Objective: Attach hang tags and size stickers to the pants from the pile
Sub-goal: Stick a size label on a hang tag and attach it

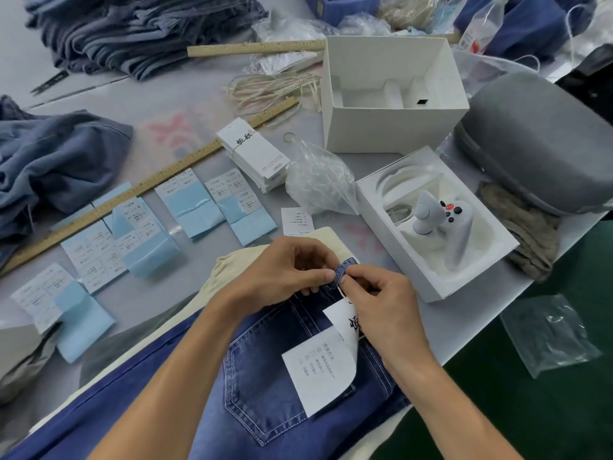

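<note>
Blue jeans lie waistband-up at the table's near edge, two white hang tags resting on the back pocket. Left hand and right hand both pinch the belt loop. Sticker sheets lie beyond, beside a wooden ruler.

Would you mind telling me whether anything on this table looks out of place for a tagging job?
Yes: a white game controller sits in an open white box right of the jeans, unrelated to tagging. The hang tag curls where it lies on them.
</note>
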The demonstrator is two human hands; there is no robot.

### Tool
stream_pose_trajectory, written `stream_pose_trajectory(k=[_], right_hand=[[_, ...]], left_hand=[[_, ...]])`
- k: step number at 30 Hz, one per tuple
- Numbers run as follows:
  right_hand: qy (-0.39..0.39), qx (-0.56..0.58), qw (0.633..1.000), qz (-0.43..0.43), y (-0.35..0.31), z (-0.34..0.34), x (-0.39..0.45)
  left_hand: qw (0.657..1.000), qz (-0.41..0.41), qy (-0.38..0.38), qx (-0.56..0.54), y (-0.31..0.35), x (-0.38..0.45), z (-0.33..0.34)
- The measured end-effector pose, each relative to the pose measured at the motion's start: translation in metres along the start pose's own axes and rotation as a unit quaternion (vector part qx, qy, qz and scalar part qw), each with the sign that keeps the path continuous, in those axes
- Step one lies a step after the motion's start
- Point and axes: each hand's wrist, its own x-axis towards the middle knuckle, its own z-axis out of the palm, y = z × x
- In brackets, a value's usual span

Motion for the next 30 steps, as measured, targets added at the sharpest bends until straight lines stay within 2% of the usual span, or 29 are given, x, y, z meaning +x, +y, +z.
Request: stream_pose_trajectory(k=[5,10,14,17,19,22,26,30], right_hand=[[-0.012,0.006,1.000,0.013,-0.003,-0.003,0.000],[-0.029,0.056,0.995,0.076,-0.010,-0.014,0.000],[-0.015,0.130,0.988,0.079,-0.020,-0.027,-0.013],[-0.029,0.202,0.974,0.097,-0.022,-0.036,-0.026],[-0.042,0.209,0.971,0.113,-0.022,-0.040,-0.036],[-0.104,0.229,0.960,0.125,-0.023,-0.033,-0.048],[-0.139,0.128,0.980,0.068,-0.025,-0.011,-0.039],[-0.067,-0.023,0.997,0.008,-0.023,0.001,-0.008]], left_hand=[[1.000,-0.001,-0.021,-0.012,0.004,0.001,0.001],[0.995,0.003,0.063,-0.080,0.002,0.000,0.007],[0.985,0.011,0.101,-0.141,-0.001,-0.002,0.008],[0.981,0.014,0.133,-0.139,-0.004,-0.001,0.010],[0.981,0.014,0.149,-0.126,-0.006,-0.001,0.012],[0.984,0.022,0.144,-0.105,-0.007,-0.001,0.013],[0.986,0.016,0.106,-0.125,0.001,0.000,0.006],[0.990,-0.007,0.077,-0.115,0.010,0.003,-0.007]])
